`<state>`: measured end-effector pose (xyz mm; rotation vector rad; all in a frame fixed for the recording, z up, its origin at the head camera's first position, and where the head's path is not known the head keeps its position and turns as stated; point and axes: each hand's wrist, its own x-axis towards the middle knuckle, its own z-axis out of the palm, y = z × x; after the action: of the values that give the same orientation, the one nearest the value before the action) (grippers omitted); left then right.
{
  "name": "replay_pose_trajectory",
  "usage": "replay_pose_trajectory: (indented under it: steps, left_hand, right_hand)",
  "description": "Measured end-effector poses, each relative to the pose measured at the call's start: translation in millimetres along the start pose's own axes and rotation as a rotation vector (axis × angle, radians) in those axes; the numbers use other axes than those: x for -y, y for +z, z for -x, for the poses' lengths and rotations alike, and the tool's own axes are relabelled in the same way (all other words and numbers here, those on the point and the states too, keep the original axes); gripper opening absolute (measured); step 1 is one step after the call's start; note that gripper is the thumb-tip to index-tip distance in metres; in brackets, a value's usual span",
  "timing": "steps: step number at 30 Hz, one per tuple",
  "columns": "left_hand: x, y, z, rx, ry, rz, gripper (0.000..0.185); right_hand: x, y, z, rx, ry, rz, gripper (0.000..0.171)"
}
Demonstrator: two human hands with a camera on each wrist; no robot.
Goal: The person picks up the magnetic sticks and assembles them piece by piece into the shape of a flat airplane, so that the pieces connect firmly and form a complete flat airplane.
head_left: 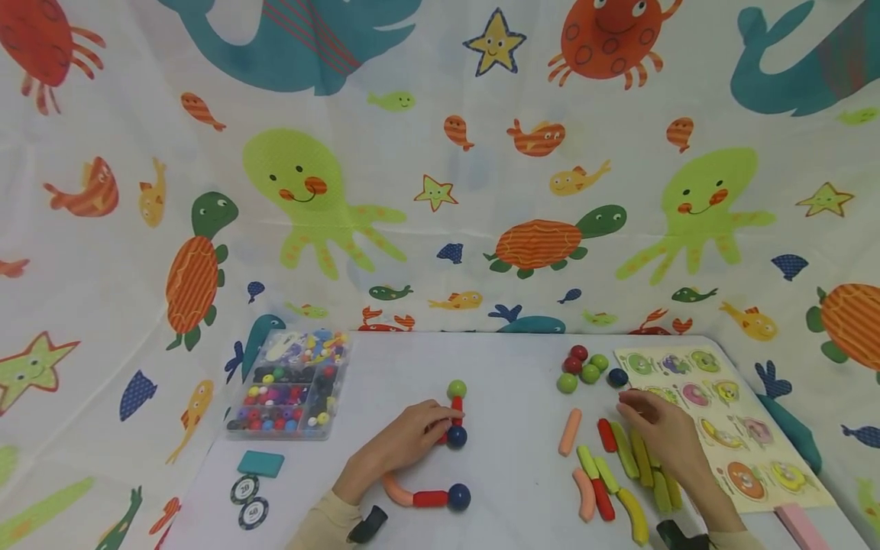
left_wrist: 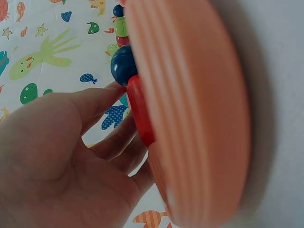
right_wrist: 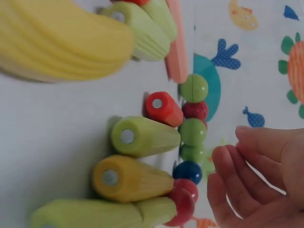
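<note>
Between thumb and fingers of the left hand (head_left: 412, 435): a red stick (left_wrist: 141, 111), pinched, thumb tip right at the blue ball (left_wrist: 122, 66) on its end; far side of the grip partly hidden. Around that hand, centre-left of the white table (head_left: 516, 458): another red stick up to a light green ball (head_left: 457, 389); nearer the person, a curved pink stick (head_left: 399, 490) joined to a red one, ending in a second blue ball (head_left: 459, 497).

Right hand (head_left: 663, 428) holds nothing, fingers loosely bent, thumb apart, tips just beside a loose dark blue ball (head_left: 617, 377). Under and beside it, green, yellow, red and pink sticks (head_left: 624, 451). Beyond, red and green balls (head_left: 573, 365) bunched; to the right, a picture sheet (head_left: 814, 499) and pink block (head_left: 800, 525).

Far left: bead box (head_left: 275, 436), teal block (head_left: 260, 464), two chips (head_left: 253, 512). Sea-animal cloth (head_left: 385, 153) behind.
</note>
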<state>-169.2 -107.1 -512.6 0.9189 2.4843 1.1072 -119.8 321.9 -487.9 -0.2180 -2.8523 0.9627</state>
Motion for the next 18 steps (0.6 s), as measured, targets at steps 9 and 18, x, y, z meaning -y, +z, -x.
replay_pose_trajectory:
  steps: [9, 18]
  left_hand:
    - [-1.1, -1.4, -0.4, -0.001, -0.001, 0.001, 0.033]
    - [0.0, -0.7, -0.1, 0.002, -0.007, 0.012, 0.033]
  right_hand:
    - [15, 4, 36, 0.09, 0.04, 0.044, 0.03]
    - [32, 37, 73, 0.233, 0.187, 0.012, 0.027]
